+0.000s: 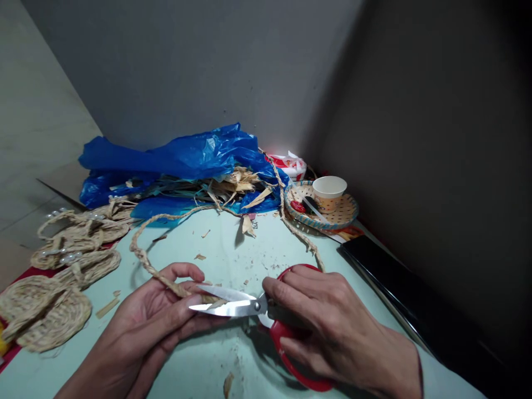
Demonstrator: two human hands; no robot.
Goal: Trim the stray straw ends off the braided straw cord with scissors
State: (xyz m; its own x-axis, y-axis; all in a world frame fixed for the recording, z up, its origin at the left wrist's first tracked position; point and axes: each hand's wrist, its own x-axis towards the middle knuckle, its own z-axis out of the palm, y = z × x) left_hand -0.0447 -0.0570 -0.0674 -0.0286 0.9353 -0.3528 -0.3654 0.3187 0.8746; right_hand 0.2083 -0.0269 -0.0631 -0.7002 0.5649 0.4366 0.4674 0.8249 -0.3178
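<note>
My left hand [160, 318] pinches a braided straw cord [143, 257] between thumb and fingers. From there the cord loops up and back toward the blue bag. My right hand [328, 316] grips the red handles of a pair of scissors [243, 306]. Its steel blades are parted and reach to my left fingertips, with the held end of the cord lying between them. A second length of twisted cord [299, 235] runs from the bag down behind my right hand, where its end is hidden.
A blue plastic bag [178, 152] with dry husks [239, 183] lies at the back. Woven straw slippers [54, 310] with pearl beads line the left. At the back right, a woven tray [351, 213] holds a paper cup [330, 191]. A black case [386, 271] lies along the right edge.
</note>
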